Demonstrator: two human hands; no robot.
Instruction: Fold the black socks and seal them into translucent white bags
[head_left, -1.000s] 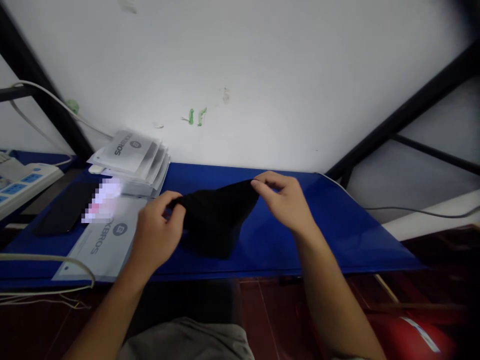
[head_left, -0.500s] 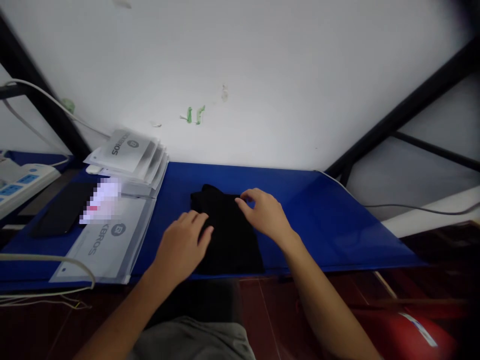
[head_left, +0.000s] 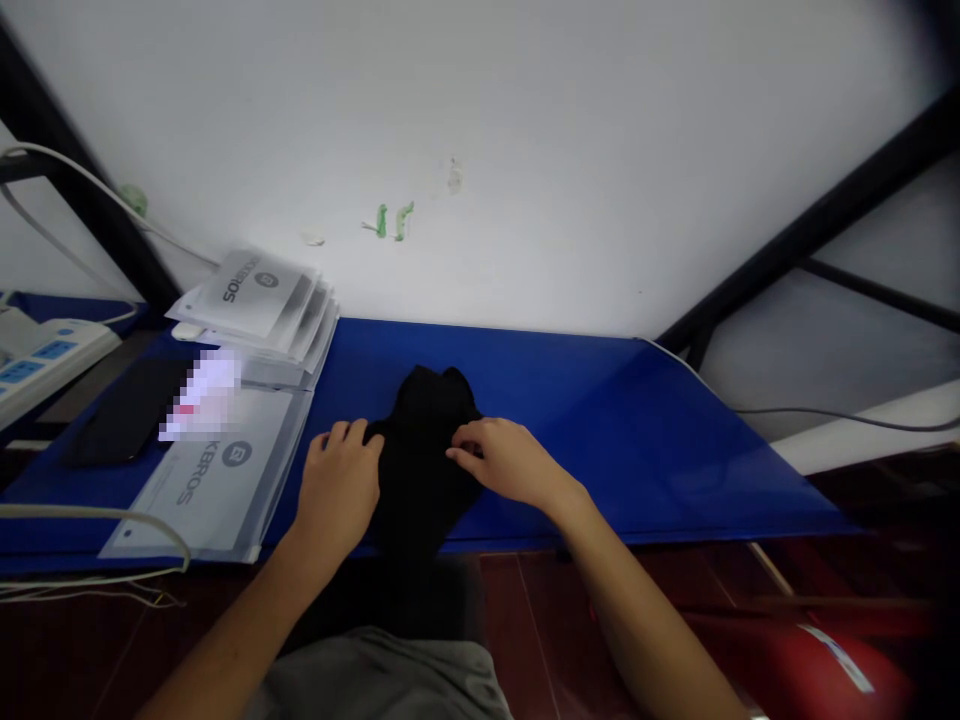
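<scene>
A black cloth (head_left: 426, 440) lies bunched on the blue table top (head_left: 622, 440), reaching the front edge. My left hand (head_left: 339, 490) rests flat against the cloth's left side, fingers spread. My right hand (head_left: 504, 462) lies on its right side, with the fingertips pinching a fold near the middle. The part of the cloth under both hands is hidden.
Clear plastic packets with dark lettering lie flat (head_left: 217, 475) at the left, and a stack of them (head_left: 259, 300) leans by the white wall. A black phone (head_left: 127, 410), a power strip (head_left: 37, 355) and cables (head_left: 97, 525) sit further left. A red object (head_left: 817, 660) is below right.
The cloth was held up and stretched between both hands, then laid flat on the table. Now it is gathered narrower, and both hands have moved closer to the front edge.
</scene>
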